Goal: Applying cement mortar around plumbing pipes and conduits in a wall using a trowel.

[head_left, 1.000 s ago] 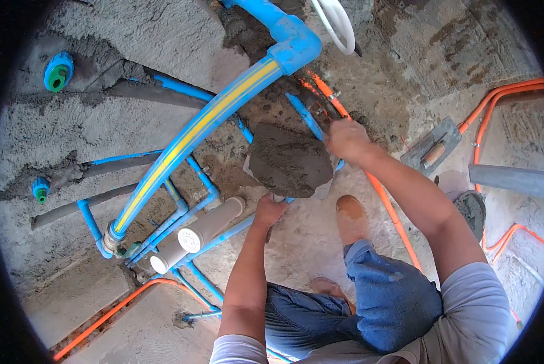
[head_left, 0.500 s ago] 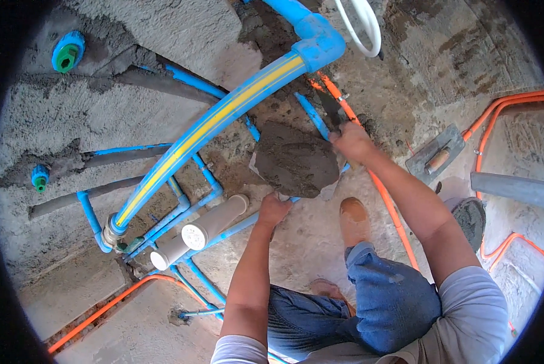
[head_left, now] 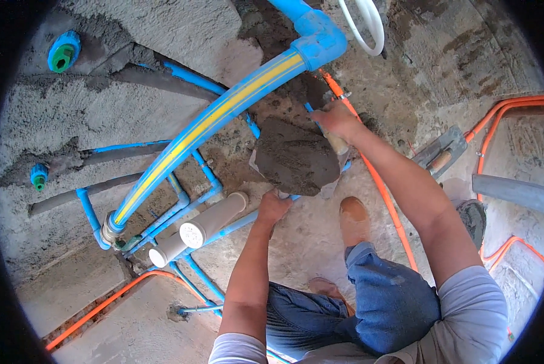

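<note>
My left hand (head_left: 274, 207) is closed on the near edge of a pale board (head_left: 329, 190), which carries a wide heap of wet grey mortar (head_left: 297, 156). At the far right side of that heap, my right hand (head_left: 340, 121) is wrapped round a trowel (head_left: 336, 143). Its light handle sticks out below the fist, while the blade is hard to make out against the dark ground near the wall's foot. Just past the right hand runs an orange conduit (head_left: 378, 178), and a blue pipe end (head_left: 309, 107) shows by the fingers.
A thick blue hose with a yellow stripe (head_left: 214, 130) arches across the left. Grey capped pipes (head_left: 218, 218) and thin blue pipes (head_left: 206, 280) lie below it. A plastering float (head_left: 443, 151) and a second mound of mortar (head_left: 472, 219) are at the right. My boot (head_left: 354, 219) stands near the board.
My right hand has moved up and to the left with the trowel, toward the wall's foot. My left hand and the loaded board have stayed nearly still.
</note>
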The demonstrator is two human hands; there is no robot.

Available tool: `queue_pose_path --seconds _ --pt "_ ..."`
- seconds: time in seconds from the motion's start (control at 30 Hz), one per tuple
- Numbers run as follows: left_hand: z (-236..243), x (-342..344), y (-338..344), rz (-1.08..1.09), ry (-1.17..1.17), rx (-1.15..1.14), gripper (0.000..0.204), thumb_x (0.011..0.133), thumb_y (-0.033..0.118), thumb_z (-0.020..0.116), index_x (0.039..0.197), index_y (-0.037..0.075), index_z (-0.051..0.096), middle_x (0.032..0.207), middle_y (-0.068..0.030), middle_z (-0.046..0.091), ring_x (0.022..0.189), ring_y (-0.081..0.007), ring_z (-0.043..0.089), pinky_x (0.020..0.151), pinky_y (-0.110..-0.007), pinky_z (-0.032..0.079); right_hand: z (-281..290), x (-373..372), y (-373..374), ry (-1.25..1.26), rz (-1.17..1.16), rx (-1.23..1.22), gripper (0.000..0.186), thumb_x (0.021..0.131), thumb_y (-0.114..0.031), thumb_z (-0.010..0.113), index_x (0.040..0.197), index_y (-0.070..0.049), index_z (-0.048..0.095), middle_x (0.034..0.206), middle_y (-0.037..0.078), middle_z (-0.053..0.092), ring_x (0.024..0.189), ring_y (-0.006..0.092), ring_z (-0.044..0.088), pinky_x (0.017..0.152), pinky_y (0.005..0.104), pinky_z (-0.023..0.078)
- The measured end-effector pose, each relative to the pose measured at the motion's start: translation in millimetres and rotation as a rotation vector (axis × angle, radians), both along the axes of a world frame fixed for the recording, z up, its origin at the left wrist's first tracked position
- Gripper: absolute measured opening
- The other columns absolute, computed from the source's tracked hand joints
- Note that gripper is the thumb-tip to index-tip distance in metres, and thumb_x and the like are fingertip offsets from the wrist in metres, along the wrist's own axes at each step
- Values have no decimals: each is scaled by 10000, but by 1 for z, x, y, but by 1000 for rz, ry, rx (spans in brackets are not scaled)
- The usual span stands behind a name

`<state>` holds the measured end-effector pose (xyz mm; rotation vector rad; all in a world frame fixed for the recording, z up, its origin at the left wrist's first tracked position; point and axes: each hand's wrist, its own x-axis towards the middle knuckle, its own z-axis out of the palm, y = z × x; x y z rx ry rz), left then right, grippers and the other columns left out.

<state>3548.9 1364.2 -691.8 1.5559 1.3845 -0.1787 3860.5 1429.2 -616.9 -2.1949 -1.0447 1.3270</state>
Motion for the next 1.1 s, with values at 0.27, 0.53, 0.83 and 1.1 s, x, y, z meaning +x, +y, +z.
queue_pose_path --seconds 0.27,0.53,0.83,1.1 --pt "3 0 0 28 8 -36 403 700 269 652 943 -50 614 924 -273 643 910 -399 625 811 -426 493 22 -29 -4 -405 224 145 419 864 -372 552 926 27 665 963 239 652 942 368 636 830 432 509" --pt "1 -4 -1 -9 6 30 419 693 271 667 961 -47 615 930 -286 635 920 -417 613 823 -437 491 3 -24 13 -446 187 30 409 853 -386 571 918 4 673 1003 195 660 981 342 630 844 425 501" --pt "6 0 -3 13 37 -37 431 691 271 673 983 -42 617 942 -289 633 924 -422 610 825 -446 488 14 -29 -7 -564 418 152 427 859 -384 561 975 19 640 986 208 654 977 349 622 856 434 488" --pt "13 3 4 -8 58 111 425 691 271 657 968 -49 624 907 -283 641 897 -424 622 828 -447 498 28 -33 -20 272 71 13 361 877 -345 551 810 7 590 705 113 594 630 222 607 551 371 487"
